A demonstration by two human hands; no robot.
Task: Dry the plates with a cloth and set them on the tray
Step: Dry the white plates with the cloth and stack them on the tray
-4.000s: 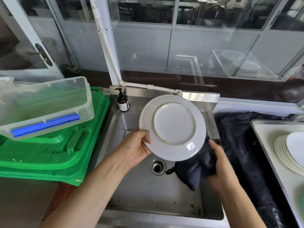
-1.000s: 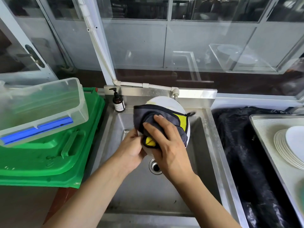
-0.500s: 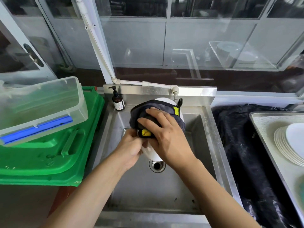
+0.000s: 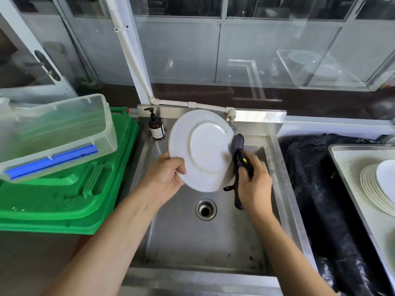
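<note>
Head view, left hand [image 4: 165,180] gripping plate [image 4: 201,150], right hand [image 4: 254,184] clutching cloth [image 4: 238,146] (soap bottle [image 4: 156,127] behind), plate stack [image 4: 376,186] right.

Steel tray [image 4: 350,159] carries stacked white plates [image 4: 376,186].

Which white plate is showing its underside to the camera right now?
The white round plate over the steel sink, gripped by the left hand: its raised foot ring faces the camera. The other white plates lie stacked on the tray.
</note>
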